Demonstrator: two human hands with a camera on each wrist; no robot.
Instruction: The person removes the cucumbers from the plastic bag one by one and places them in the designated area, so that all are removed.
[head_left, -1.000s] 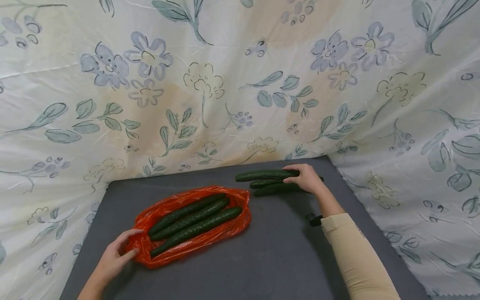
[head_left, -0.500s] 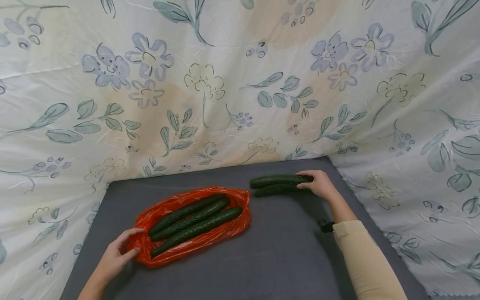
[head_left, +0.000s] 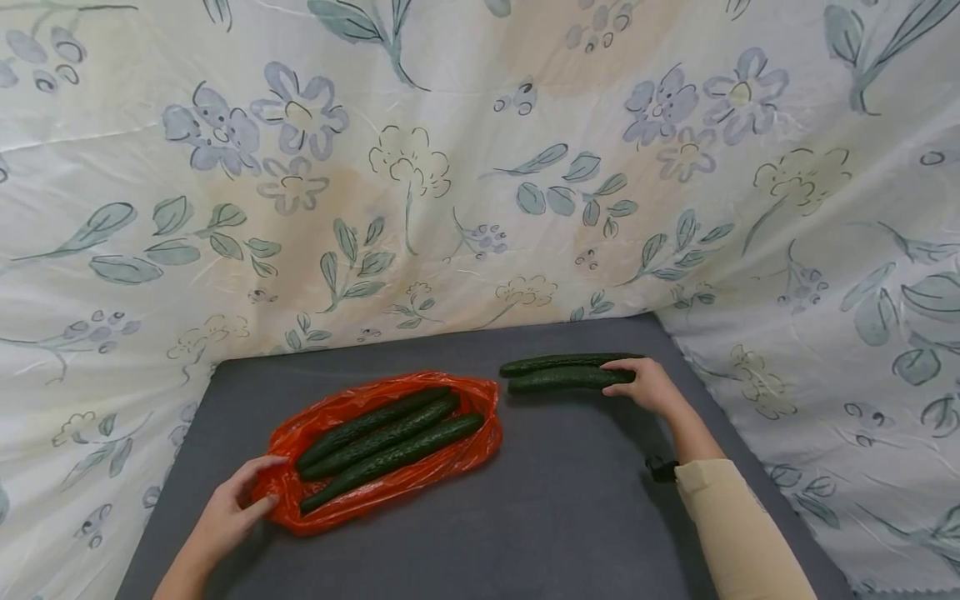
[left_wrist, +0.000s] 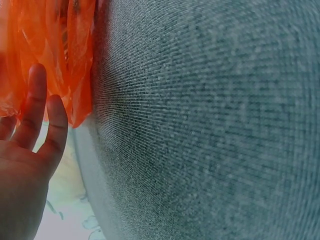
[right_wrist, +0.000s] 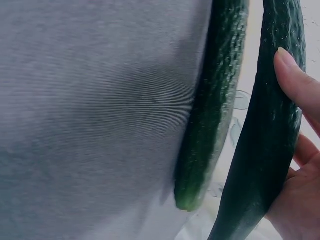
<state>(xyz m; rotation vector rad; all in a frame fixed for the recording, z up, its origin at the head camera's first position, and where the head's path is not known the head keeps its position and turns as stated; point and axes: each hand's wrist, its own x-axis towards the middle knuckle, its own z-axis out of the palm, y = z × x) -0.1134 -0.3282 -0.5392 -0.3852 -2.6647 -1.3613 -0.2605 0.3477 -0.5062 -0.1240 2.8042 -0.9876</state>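
Observation:
My right hand [head_left: 645,383] grips one end of a dark green cucumber [head_left: 558,377]. The right wrist view shows this cucumber [right_wrist: 265,125] between thumb and fingers, with a gap to a second cucumber [right_wrist: 215,105] lying on the cloth. In the head view that second cucumber [head_left: 562,362] lies just behind the held one. On the left, a red plastic bag [head_left: 480,442] is spread with its mouth up, and three cucumbers [head_left: 393,450] lie side by side in it. At its near left end, my left hand [head_left: 232,504] touches the bag with thumb and fingers spread, the fingers [left_wrist: 35,97] fairly straight.
Dark grey cloth [head_left: 540,500] covers the table. A floral curtain [head_left: 450,208] hangs close along the back and both sides. A small black object [head_left: 660,468] shows by my right sleeve [head_left: 738,517].
My right hand has moved right and toward me, from the rear cucumber of the group to the front. Of three cucumbers seen there earlier, two show now. My left hand and the bag have stayed put.

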